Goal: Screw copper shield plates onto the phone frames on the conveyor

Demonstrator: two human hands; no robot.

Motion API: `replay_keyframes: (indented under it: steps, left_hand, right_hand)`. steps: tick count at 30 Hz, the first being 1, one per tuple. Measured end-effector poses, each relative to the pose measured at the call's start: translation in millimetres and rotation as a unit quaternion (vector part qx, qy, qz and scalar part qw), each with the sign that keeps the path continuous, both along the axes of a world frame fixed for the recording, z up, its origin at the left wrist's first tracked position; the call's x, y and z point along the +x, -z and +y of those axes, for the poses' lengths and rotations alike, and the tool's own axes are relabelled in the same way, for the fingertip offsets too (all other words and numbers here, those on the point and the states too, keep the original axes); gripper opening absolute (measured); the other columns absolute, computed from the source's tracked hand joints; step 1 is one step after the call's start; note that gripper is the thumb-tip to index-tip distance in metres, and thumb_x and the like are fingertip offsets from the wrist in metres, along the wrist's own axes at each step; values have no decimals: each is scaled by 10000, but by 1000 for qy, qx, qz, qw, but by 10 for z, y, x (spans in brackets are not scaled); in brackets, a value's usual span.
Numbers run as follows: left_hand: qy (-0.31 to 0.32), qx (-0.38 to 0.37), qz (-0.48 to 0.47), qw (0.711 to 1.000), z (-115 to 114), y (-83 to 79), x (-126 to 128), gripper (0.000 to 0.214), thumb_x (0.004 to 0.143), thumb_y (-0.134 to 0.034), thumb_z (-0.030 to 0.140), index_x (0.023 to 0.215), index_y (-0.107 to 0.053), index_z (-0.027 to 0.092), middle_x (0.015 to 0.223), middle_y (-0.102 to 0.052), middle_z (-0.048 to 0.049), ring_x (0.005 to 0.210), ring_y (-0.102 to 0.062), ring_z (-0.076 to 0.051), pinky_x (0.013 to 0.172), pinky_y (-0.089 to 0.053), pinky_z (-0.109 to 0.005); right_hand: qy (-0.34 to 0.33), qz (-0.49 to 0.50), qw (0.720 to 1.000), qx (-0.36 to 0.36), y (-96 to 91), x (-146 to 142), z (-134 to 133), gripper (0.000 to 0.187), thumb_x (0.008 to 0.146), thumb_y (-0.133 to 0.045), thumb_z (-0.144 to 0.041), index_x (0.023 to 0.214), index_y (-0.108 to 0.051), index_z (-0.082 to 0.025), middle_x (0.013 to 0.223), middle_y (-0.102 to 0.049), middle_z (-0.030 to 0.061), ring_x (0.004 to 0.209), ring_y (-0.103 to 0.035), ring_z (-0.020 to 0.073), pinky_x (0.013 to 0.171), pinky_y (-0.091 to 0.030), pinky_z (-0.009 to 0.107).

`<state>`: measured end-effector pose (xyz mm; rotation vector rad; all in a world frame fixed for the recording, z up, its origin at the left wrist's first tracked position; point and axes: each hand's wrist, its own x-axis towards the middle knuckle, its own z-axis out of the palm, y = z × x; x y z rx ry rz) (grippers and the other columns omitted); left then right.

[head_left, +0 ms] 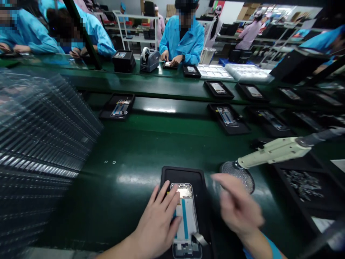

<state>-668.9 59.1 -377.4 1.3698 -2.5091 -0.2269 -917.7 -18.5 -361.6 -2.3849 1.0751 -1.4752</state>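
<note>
An opened smartphone lies in a black tray in front of me, its inner parts showing, with a blue strip down its middle. A short flat flex cable sticks out at its lower right. My left hand lies over the phone's left side with fingers stretched out and spread, fingertips touching near the upper board. To the right of the tray, my right hand hovers, blurred by motion. Its index finger points left, the others look curled; whether it holds anything is unclear.
Beside my right hand, a pale tool on a grey hose meets a round textured disc. Clear plastic trays are stacked at left. Small parts fill a black bin. Further phone trays line the back. Co-workers sit opposite.
</note>
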Motion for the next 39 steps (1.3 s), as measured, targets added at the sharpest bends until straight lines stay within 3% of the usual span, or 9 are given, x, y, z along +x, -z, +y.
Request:
replay_keyframes:
  steps: [2,3,5,8,10,12,15,21,39]
  left_hand:
    - [0,-20,-21,1000,-76,48,-36,552,1025,-508,307,1537,-429,114,1630,-370,-82,1504,-345,-352,1124,-456,-595]
    - [6,-29,-26,999,-128,78,-75,538,1028,-505,314,1525,-446,117,1621,-387,-83,1489,-371,-354,1112,-463,-607]
    - [16,-46,-24,999,-261,140,-185,499,1028,-496,301,1496,-487,128,1599,-423,-83,1469,-405,-356,1096,-471,-628]
    - [27,-59,-9,998,-484,201,-358,434,1024,-479,257,1433,-563,138,1550,-489,-86,1445,-444,-351,1088,-484,-626]
    - [32,-66,9,997,-601,215,-428,414,1017,-474,239,1399,-592,135,1516,-528,-91,1428,-470,-349,1083,-491,-631]
    - [40,-67,32,996,-671,219,-443,411,1011,-474,238,1393,-588,136,1495,-550,-86,1423,-482,-340,1075,-501,-637]
    - [43,-58,67,995,-711,219,-399,382,1016,-466,246,1369,-586,161,1463,-583,-57,1406,-508,-316,1057,-520,-638]
    - [52,-49,73,995,-751,183,-363,371,1018,-460,237,1370,-565,183,1431,-610,-27,1389,-530,-295,1046,-536,-630]
    - [72,-82,48,993,-746,156,-364,371,1018,-476,239,1374,-532,153,1455,-589,-50,1395,-519,-316,1035,-523,-675]
  right_hand:
    - [218,-131,962,-99,-107,-140,-125,586,887,-652,-146,1445,-510,-251,1451,-521,124,1368,-521,296,1146,-457,514]
    - [298,-165,935,-102,-154,-207,-229,698,858,-722,-199,1500,-449,-220,1543,-422,151,1464,-417,328,1210,-379,546]
    - [360,-203,911,14,-226,-324,-493,945,796,-820,-334,1573,-315,-152,1615,-306,205,1533,-310,352,1265,-285,568]
    - [239,-316,896,199,-283,-446,-872,876,714,-855,-481,1425,-490,-122,1256,-653,187,1083,-703,301,986,-575,496]
    - [185,-352,887,235,-291,-480,-996,670,727,-837,-473,1253,-611,-126,1031,-716,121,740,-718,208,717,-617,365]
    - [172,-348,895,220,-272,-484,-994,483,764,-813,-417,1132,-661,-144,976,-714,84,587,-660,141,557,-557,272]
    - [166,-340,909,172,-188,-473,-863,342,811,-776,-352,1073,-665,-161,945,-699,52,550,-638,116,510,-531,243]
    - [172,-343,914,131,-26,-444,-692,298,854,-745,-310,1080,-621,-161,912,-681,40,551,-623,102,521,-533,241]
    - [197,-350,909,108,29,-435,-745,259,822,-744,-234,1036,-626,-147,840,-664,26,535,-606,110,503,-525,261]
